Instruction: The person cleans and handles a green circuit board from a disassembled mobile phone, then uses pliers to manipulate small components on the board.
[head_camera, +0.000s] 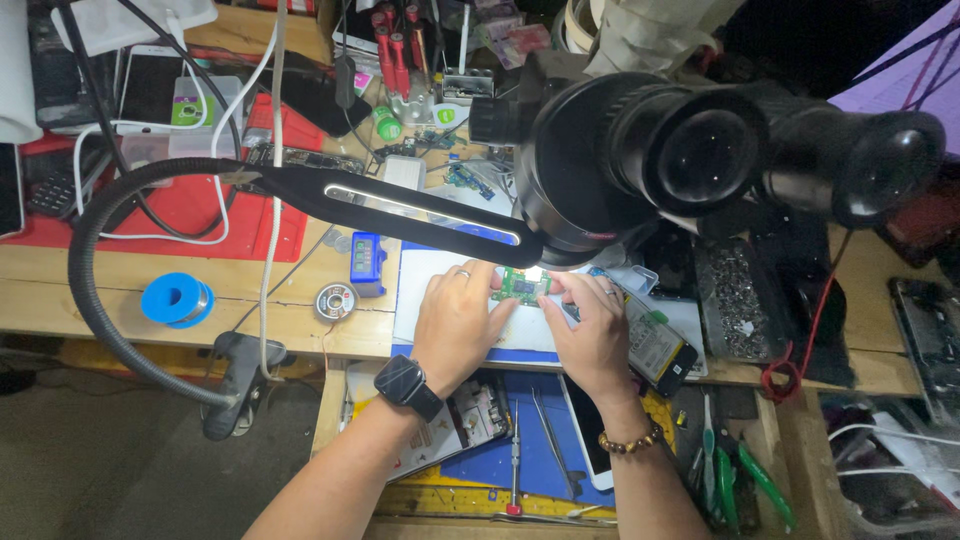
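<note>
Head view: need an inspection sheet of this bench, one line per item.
Surface: wooden bench, red mat, white pad under the hands.
Job's things: small green circuit board lit under the microscope.
Clutter: blue solder spool, tweezers, green-handled cutters, opened phone, screw tray.
Grips: left hand and right hand both pinch the board's edges.
Cables: white cables across the mat; black gooseneck lamp.
Surroundings: floor at lower left, nothing else seen.
</note>
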